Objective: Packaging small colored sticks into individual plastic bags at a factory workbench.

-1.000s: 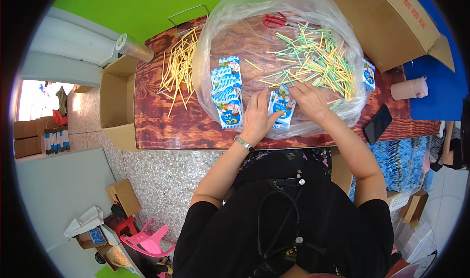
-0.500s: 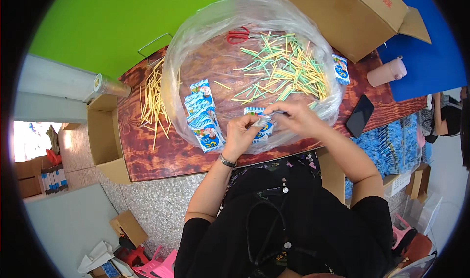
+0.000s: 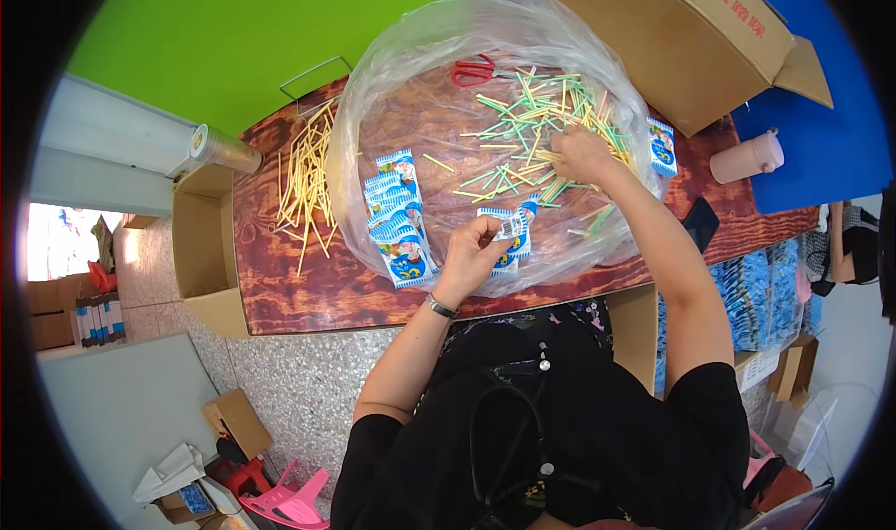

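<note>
Blue-and-white packet [image 3: 511,234] pinched in left hand [image 3: 471,258] over clear plastic sheet [image 3: 411,82] on wooden counter [image 3: 289,283]; right hand [image 3: 581,153] — fingers curled — grasps green and yellow sticks [image 3: 527,124].

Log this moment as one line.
left hand: holds packet | right hand: in straw pile | packet stack: left of hands | scissors: far side, untouched
</note>
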Tool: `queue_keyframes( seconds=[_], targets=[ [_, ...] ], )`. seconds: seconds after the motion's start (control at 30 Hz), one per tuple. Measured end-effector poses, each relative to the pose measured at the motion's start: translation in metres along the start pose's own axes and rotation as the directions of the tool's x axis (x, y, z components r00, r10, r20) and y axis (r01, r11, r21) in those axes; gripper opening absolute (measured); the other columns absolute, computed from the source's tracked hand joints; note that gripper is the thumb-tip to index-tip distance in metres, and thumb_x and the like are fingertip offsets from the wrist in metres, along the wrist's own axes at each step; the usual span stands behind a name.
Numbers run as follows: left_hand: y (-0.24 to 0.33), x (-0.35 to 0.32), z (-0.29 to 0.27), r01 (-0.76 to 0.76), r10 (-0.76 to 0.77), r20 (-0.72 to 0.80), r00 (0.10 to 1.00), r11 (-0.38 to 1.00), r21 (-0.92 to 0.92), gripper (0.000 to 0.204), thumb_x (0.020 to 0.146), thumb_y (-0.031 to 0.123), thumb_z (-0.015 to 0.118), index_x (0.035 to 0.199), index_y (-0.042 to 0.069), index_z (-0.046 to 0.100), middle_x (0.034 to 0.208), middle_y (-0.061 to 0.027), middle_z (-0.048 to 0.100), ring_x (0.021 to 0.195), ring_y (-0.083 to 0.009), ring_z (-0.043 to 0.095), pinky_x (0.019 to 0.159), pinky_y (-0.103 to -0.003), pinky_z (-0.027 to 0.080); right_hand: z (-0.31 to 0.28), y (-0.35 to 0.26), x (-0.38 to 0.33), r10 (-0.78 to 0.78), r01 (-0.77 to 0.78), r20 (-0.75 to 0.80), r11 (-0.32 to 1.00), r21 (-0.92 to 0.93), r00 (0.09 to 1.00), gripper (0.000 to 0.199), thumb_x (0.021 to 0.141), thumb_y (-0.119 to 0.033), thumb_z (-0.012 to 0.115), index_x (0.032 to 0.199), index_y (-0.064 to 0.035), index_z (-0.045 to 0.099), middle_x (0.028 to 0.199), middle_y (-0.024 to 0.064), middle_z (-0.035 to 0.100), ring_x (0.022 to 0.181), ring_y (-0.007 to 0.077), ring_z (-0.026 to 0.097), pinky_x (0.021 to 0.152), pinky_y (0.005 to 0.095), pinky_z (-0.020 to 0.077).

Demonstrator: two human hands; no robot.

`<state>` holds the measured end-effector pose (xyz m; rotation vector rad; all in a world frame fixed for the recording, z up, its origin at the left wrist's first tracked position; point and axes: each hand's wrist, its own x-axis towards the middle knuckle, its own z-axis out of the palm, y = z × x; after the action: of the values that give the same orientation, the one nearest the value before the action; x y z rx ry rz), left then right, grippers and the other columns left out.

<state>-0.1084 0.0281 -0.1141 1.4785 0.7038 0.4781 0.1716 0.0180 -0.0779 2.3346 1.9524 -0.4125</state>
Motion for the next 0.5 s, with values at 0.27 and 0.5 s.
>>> queue_keyframes(
  seconds=[0.27, 0.5],
  targets=[
    [0.017, 0.008, 0.008, -0.440, 0.387, 0.212, 0.897, 0.821, 0.363, 0.025, 0.075, 0.000, 0.066, 0.100, 0.003, 0.063, 0.109, -0.0171, 0.065, 0.099, -0.0360, 0.062, 0.086, -0.040, 0.050, -0.001, 0.008, -0.011, -0.396, 0.397, 0.030, 0.917, -0.041, 0.918, 0.032, 0.070, -0.012, 0.065, 0.101, -0.0051, 0.062, 0.106, 0.0133, 0.060, 0.104, 0.0319, 0.057, 0.089, 0.0446, 0.0485],
    [0.005, 0.025, 0.046, -0.581, 0.308, 0.498, 0.810, 0.530, 0.618, 0.030, 0.076, 0.008, 0.064, 0.105, 0.004, 0.062, 0.123, -0.0170, 0.058, 0.119, -0.0334, 0.052, 0.098, -0.043, 0.043, 0.000, -0.012, -0.020, -0.449, 0.450, 0.054, 0.872, -0.193, 0.892, 0.038, 0.070, -0.010, 0.064, 0.107, -0.0046, 0.056, 0.106, 0.0129, 0.060, 0.107, 0.0300, 0.054, 0.092, 0.0411, 0.0446]
  ],
)
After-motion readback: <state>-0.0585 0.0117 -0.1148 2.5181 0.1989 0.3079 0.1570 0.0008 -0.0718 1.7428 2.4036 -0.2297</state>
